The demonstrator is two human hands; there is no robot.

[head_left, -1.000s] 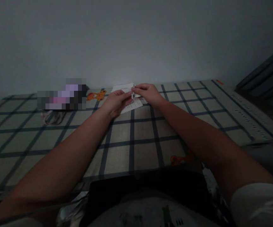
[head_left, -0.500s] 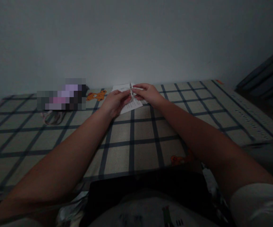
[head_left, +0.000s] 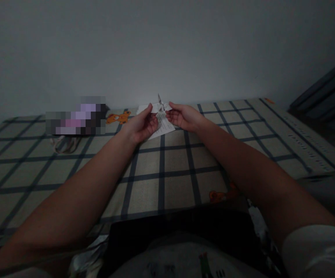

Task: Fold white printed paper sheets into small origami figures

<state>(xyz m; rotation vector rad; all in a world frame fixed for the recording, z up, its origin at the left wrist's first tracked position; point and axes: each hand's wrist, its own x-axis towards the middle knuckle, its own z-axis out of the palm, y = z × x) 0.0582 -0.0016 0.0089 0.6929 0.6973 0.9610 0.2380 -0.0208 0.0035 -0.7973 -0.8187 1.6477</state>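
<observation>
Both my hands are stretched far out over a checked bed sheet (head_left: 161, 170) near the wall. My left hand (head_left: 140, 124) and my right hand (head_left: 184, 116) pinch a small folded piece of white paper (head_left: 160, 104) between them, each holding one side. A thin point of the folded paper sticks up between the fingertips. Under the hands lies a flat white printed sheet of paper (head_left: 164, 127) on the bed.
A blurred purple and dark object (head_left: 76, 116) lies at the left by the wall, with a pale cord (head_left: 64, 143) in front of it. Orange bear prints (head_left: 118, 116) mark the sheet. A dark panel (head_left: 323, 96) stands at the right. My lap fills the bottom.
The hands have turned palms more upward and drawn slightly apart. The folded paper has been lifted a little, and its point now stands up between the fingertips.
</observation>
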